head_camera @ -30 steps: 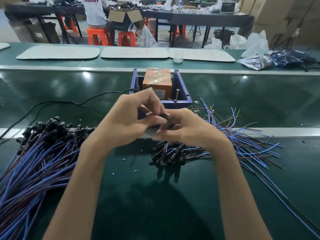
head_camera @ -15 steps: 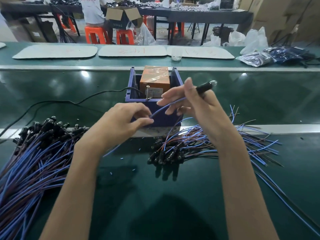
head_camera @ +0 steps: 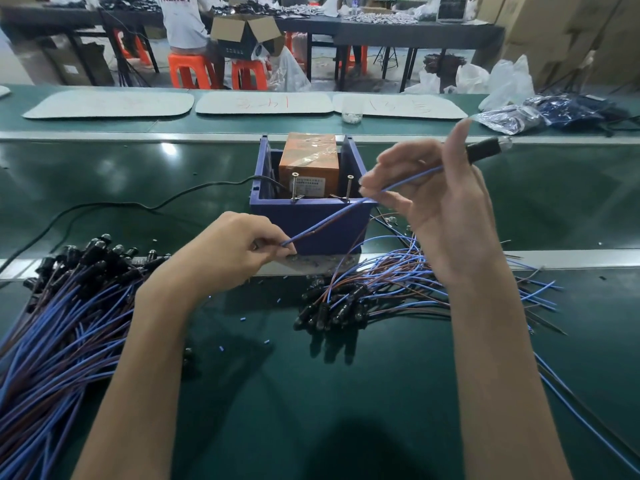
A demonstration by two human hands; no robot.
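1 blue wire [head_camera: 331,218] pinched in fingers of left hand [head_camera: 235,252] and right hand [head_camera: 443,220].

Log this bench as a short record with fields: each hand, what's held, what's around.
Held: wire lead, black connector at its raised end
Left hand: pinches the lead's low end
Right hand: holds the lead beside the connector
Behind: blue box with orange box inside
Bench: left pile and centre pile of similar leads
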